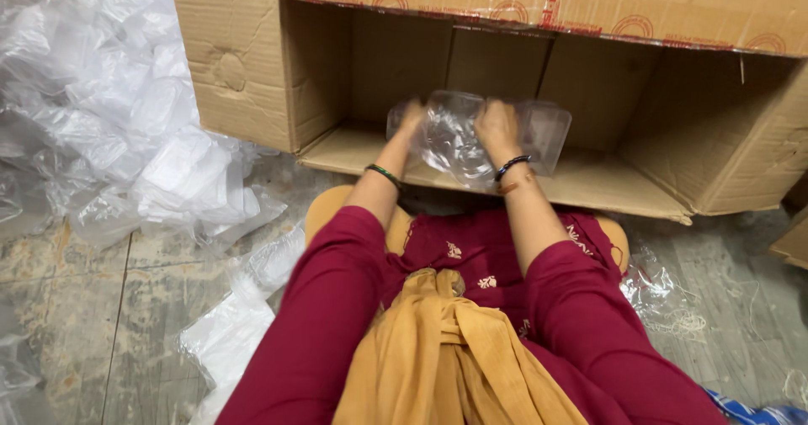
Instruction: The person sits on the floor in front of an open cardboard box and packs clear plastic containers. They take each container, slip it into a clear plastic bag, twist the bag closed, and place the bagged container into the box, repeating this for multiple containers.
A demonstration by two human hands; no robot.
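On a worn grey floor (101, 307) heaped with clear plastic wrapping (109, 114) at upper left, 2 hands, left hand (410, 120) and right hand (497, 129), fingers clenched on a stack of clear plastic containers (505, 135), hold it inside the cardboard box (252, 63) at centre; setting it down looks next, needing a level release.

The single head camera looks steeply down and forward, close over the lap, into the cardboard box (505, 80).
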